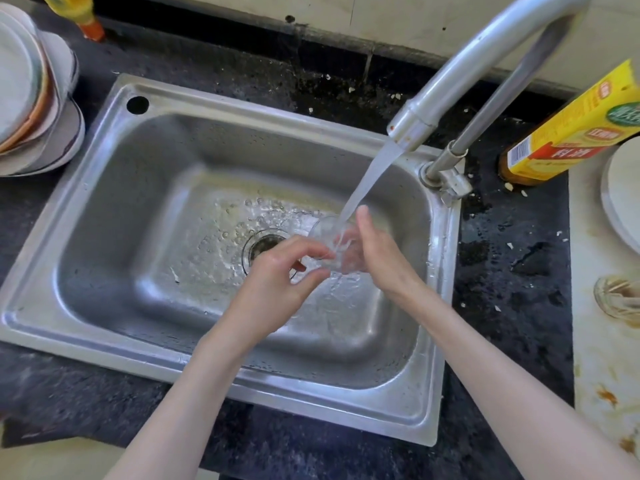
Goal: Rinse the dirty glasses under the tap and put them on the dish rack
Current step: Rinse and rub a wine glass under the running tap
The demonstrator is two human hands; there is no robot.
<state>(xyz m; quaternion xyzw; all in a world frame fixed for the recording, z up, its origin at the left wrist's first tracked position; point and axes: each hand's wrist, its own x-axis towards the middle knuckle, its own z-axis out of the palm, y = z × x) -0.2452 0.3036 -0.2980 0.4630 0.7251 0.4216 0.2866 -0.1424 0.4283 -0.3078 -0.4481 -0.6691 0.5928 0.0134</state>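
right hand [372,252] grips glass [329,233] mid-sink [242,98]; left hand [277,275] pinches its base.

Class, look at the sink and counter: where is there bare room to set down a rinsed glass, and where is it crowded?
Free: the sink basin's left half, between its left wall and the drain; the dark counter strip between sink and back wall. Crowded: under the tap, where both hands hold the glass; the stacked plates; the bottle.
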